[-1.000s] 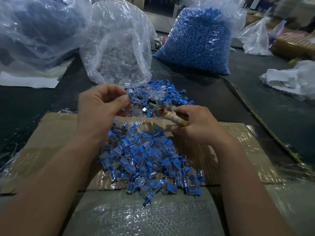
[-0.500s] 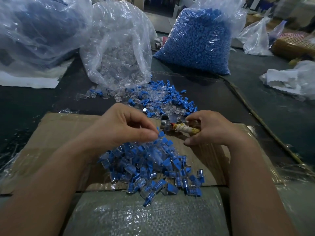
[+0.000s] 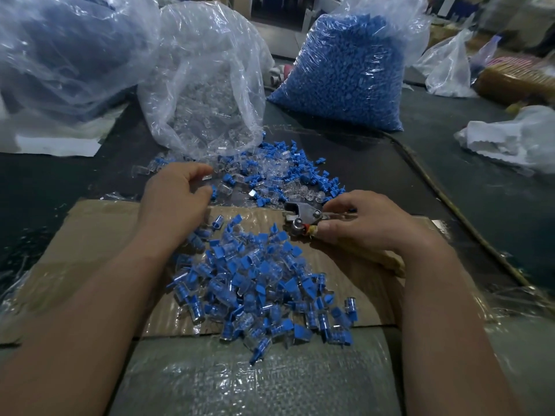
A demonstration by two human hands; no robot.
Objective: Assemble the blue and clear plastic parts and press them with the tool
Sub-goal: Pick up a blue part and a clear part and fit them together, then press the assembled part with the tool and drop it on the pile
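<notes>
My right hand (image 3: 365, 223) grips the metal press tool (image 3: 301, 219) by its tan-wrapped handle, with the jaws pointing left over the cardboard's far edge. My left hand (image 3: 177, 192) reaches over the near left edge of the loose blue and clear parts (image 3: 279, 175). Its fingers and thumb curl around a small gap, and a clear part (image 3: 207, 177) lies right at the fingertips. Whether they pinch it is unclear. A heap of assembled blue-and-clear pieces (image 3: 255, 277) lies on the cardboard (image 3: 99, 235) between my forearms.
An open bag of clear parts (image 3: 207, 85) and a full bag of blue parts (image 3: 348, 64) stand behind the loose parts. A big plastic bag (image 3: 66, 49) fills the far left. White bags (image 3: 516, 139) lie at the right. Woven plastic sheeting (image 3: 255, 382) covers the near edge.
My left hand has moved from above the assembled heap forward and left to the loose parts. My right hand has shifted right, and the tool's metal jaws now show fully.
</notes>
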